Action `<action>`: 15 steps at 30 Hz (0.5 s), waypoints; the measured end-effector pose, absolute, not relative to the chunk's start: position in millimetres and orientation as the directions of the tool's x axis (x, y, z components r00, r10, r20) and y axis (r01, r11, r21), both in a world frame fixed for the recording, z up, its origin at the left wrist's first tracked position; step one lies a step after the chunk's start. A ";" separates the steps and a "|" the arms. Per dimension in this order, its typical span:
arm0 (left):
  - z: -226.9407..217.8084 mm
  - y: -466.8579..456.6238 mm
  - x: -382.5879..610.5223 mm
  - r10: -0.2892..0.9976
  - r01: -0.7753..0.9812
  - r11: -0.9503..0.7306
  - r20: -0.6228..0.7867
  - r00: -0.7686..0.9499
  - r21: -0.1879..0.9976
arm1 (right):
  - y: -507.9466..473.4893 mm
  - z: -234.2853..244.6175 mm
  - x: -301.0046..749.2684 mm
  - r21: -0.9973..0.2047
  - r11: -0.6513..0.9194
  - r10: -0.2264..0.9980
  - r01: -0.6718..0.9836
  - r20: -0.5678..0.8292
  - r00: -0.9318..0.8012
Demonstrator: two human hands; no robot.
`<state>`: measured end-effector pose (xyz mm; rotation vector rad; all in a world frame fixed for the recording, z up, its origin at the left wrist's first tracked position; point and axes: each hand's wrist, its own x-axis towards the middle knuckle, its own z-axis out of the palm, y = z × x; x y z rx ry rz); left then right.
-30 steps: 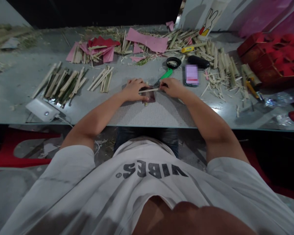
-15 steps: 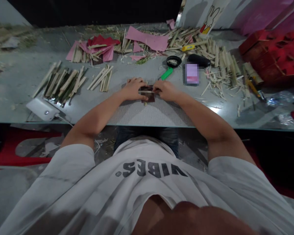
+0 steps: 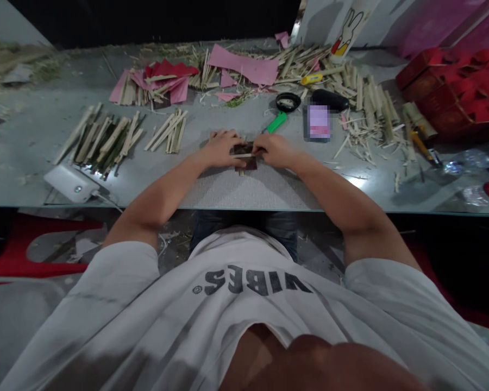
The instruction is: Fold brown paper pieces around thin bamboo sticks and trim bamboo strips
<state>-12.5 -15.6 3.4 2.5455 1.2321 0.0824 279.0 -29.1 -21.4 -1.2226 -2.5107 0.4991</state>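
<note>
At the middle of the table, a thin pale bamboo strip (image 3: 243, 156) lies across a small dark brown piece (image 3: 251, 164), whose kind I cannot make out. My left hand (image 3: 222, 148) is closed at the strip's left end, thumb below and fingers above. My right hand (image 3: 276, 150) pinches the right end, its fingers curled in. A short bit of pale stick (image 3: 241, 173) pokes out under the brown piece. All this rests on a grey textured mat (image 3: 244, 193). Just beyond my right hand lies a green-handled tool (image 3: 276, 123).
Split bamboo sticks (image 3: 106, 138) and a white power bank (image 3: 71, 182) lie left. Behind are pink paper (image 3: 244, 65), a black ring (image 3: 288, 101) and a yellow-handled tool (image 3: 312, 79). A phone (image 3: 318, 124), bamboo shavings (image 3: 362, 136) and a red box (image 3: 456, 92) are right.
Both hands stay at nearly the same spot on the strip and brown piece. The whole view has shifted very slightly; nothing has been let go.
</note>
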 end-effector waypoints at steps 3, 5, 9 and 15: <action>3.5 -14.5 -12.7 0.764 0.746 -0.587 -0.090 0.639 0.314 | -22.0 -16.3 294.1 -0.474 0.471 0.867 0.744 0.096 -0.489; 1.9 -12.6 -12.9 0.760 0.739 -0.589 -0.087 0.644 0.327 | -19.0 -15.4 297.9 -0.497 0.445 0.881 0.745 0.094 -0.463; -3.1 -8.2 -13.5 0.763 0.734 -0.586 -0.072 0.643 0.343 | -16.2 -20.6 286.6 -0.481 0.416 0.903 0.772 0.114 -0.415; -4.7 -11.8 -10.0 0.768 0.734 -0.584 -0.055 0.638 0.347 | -27.1 -25.5 262.5 -0.439 0.395 0.909 0.807 0.063 -0.411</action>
